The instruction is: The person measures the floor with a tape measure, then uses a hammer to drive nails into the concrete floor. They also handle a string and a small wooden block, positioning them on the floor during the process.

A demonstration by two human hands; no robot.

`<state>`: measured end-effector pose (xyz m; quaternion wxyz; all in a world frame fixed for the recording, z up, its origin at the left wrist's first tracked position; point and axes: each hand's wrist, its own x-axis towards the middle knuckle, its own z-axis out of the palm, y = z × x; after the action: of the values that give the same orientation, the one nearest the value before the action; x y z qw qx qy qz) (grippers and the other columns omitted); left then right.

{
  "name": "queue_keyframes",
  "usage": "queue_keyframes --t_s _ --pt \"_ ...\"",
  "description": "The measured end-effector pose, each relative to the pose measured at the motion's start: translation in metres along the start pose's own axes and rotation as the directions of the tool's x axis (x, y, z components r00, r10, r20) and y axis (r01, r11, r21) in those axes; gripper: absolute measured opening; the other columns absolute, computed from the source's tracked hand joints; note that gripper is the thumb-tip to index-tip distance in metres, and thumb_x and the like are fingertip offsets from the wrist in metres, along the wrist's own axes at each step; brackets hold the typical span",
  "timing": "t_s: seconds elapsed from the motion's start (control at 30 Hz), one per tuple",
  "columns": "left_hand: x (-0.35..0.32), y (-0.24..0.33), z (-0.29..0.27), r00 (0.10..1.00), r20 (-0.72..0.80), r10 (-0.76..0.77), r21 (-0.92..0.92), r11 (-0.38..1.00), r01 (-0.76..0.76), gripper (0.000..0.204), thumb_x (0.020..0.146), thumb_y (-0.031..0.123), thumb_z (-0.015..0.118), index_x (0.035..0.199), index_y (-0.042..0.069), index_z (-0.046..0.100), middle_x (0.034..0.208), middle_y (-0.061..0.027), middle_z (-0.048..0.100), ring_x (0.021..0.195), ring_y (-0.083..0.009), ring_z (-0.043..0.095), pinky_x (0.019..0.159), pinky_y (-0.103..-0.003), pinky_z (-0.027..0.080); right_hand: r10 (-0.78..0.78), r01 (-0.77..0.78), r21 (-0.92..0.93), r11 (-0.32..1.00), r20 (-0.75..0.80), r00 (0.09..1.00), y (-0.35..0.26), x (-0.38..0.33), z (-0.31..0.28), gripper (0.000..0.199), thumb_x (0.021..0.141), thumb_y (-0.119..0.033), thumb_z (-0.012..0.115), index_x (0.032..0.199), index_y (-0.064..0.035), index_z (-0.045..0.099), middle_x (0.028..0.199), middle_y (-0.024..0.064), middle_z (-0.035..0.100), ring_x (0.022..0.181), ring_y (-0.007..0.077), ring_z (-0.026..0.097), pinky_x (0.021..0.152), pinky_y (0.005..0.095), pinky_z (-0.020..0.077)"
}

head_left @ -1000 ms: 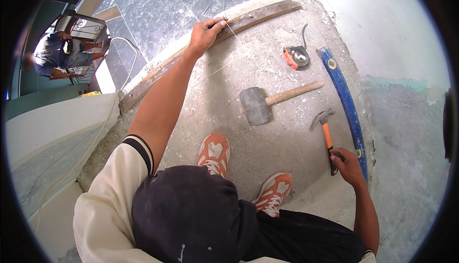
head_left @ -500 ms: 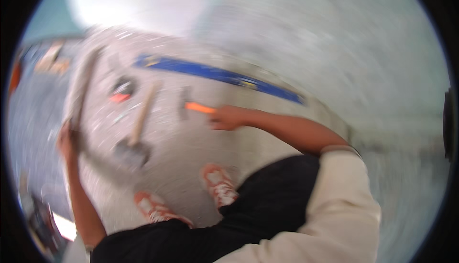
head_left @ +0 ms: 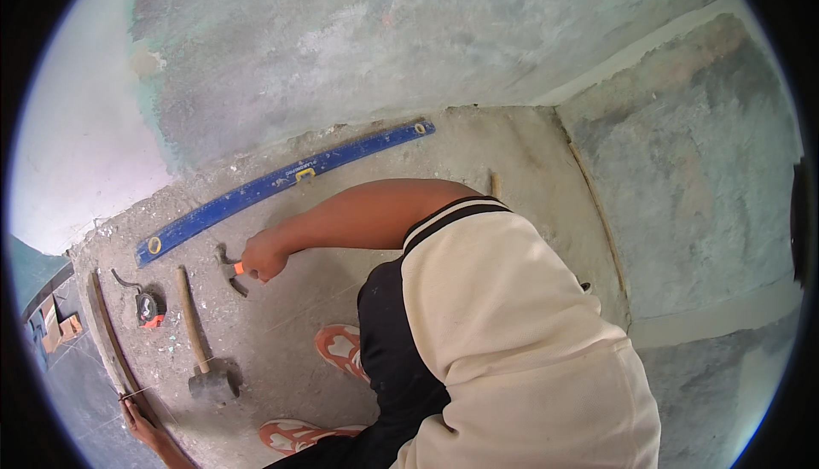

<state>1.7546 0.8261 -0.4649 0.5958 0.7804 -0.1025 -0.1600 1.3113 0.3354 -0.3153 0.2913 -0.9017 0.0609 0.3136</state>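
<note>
My right hand [head_left: 264, 256] is closed round the orange handle of a hammer [head_left: 240, 269], its dark metal head close above the rough concrete floor. At the lower left, my left hand [head_left: 143, 426] rests with stretched fingers against a long, narrow wooden strip [head_left: 109, 328] at the floor's edge. Between the two hands lies a mallet [head_left: 213, 384] with a dark, blocky head and a wooden handle. A black and red tape measure [head_left: 150, 307] sits beside it, near the strip. Beyond my right hand, a long blue spirit level [head_left: 256, 192] lies along the wall base.
Grey plastered walls [head_left: 358, 42] meet in a corner at the right. A short wooden end [head_left: 496, 184] shows behind my right arm. Pieces of cardboard [head_left: 61, 330] lie on the darker tiles at far left. My orange and white shoes [head_left: 341, 348] stand near the mallet.
My view has swung to the right and steadied, so the wall corner now shows. The hammer is still in my right hand, and my left hand remains at the wooden strip.
</note>
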Motion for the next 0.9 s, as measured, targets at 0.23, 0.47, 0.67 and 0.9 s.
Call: queue_keyframes --t_s 0.23,0.47,0.67,0.9 --pt "-0.020 -0.005 0.016 0.998 -0.063 0.001 0.101 0.995 0.005 0.041 0.105 0.023 0.059 0.139 0.001 0.062 0.131 -0.0077 0.067 0.112 -0.0164 0.063 0.098 -0.030 0.050 -0.123 0.146 -0.238 0.960 0.110 0.986 0.016 0.015 -0.033 0.032 0.095 -0.037 0.063 0.106 -0.0096 0.074 0.102 0.0143 0.074 0.095 0.0345 0.069 0.081 0.0508 0.0537" --pt "-0.026 0.105 0.045 0.994 -0.090 0.065 0.336 0.941 -0.031 0.032 0.098 0.018 0.066 0.127 0.007 0.073 0.120 -0.0077 0.074 0.109 -0.0151 0.065 0.098 -0.031 0.050 -0.226 0.291 0.290 0.912 -0.236 0.945 -0.141 -0.065 -0.145 0.013 0.091 -0.015 0.069 0.094 -0.0035 0.074 0.081 0.0116 0.069 0.073 0.0224 0.066 0.066 0.0364 0.0509" --pt "-0.058 0.063 0.039 0.989 -0.131 -0.068 -0.034 0.997 0.064 0.028 0.098 0.010 0.066 0.124 0.004 0.074 0.116 -0.0074 0.075 0.104 -0.0124 0.065 0.093 -0.028 0.051 -0.382 0.658 0.689 0.305 -0.544 0.747 -0.253 -0.137 -0.149 0.028 0.092 -0.023 0.079 0.085 -0.0077 0.056 0.073 0.0082 0.062 0.065 0.0185 0.063 0.059 0.0275 0.0475" --pt "-0.055 0.075 0.055 0.986 -0.127 0.104 0.185 0.980 -0.080 0.029 0.096 0.015 0.069 0.123 0.010 0.075 0.119 -0.0089 0.076 0.111 -0.0175 0.068 0.100 -0.031 0.050 -0.784 0.665 0.745 0.058 -0.378 0.493 -0.273 -0.137 -0.167 0.031 0.096 -0.021 0.070 0.127 -0.0194 0.068 0.077 0.0102 0.064 0.058 0.0213 0.055 0.048 0.0328 0.0385"
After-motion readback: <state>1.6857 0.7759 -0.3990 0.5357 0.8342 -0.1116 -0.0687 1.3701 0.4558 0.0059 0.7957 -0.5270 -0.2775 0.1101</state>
